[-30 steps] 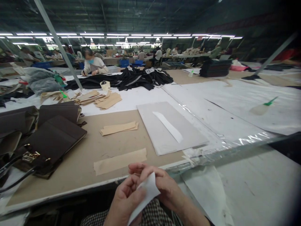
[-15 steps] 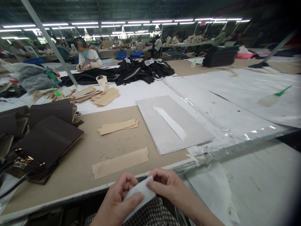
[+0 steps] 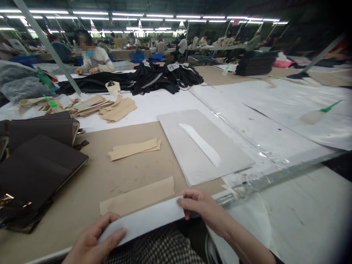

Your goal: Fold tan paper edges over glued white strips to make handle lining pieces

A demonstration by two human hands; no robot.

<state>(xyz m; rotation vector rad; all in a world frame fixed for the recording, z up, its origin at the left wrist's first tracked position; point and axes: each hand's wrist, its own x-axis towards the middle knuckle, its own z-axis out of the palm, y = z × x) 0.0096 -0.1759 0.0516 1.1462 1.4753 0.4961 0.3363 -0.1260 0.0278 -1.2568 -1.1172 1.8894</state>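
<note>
A long white strip (image 3: 148, 219) is stretched between my two hands at the table's front edge. My left hand (image 3: 100, 238) pinches its left end, thumb on top. The right end is held between the thumb and fingers of my right hand (image 3: 199, 205). Just beyond the strip, a tan strip (image 3: 140, 195) lies on the brown board (image 3: 93, 165), its lower edge partly covered by the white one. Farther back rest a few overlapping tan pieces (image 3: 134, 148). Another white strip (image 3: 199, 143) lies on a grey sheet (image 3: 178, 146) to the right.
Dark brown bags (image 3: 41, 165) with gold fittings are at the left. Behind are stacked tan pieces (image 3: 118, 109), a pile of black fabric (image 3: 165, 79) and a green-tipped bottle (image 3: 313, 115) at right. A person (image 3: 95, 60) works across the table.
My hands have moved apart, left hand to the left and right hand slightly right, and the white strip now extends lengthwise between them. The view has shifted slightly.
</note>
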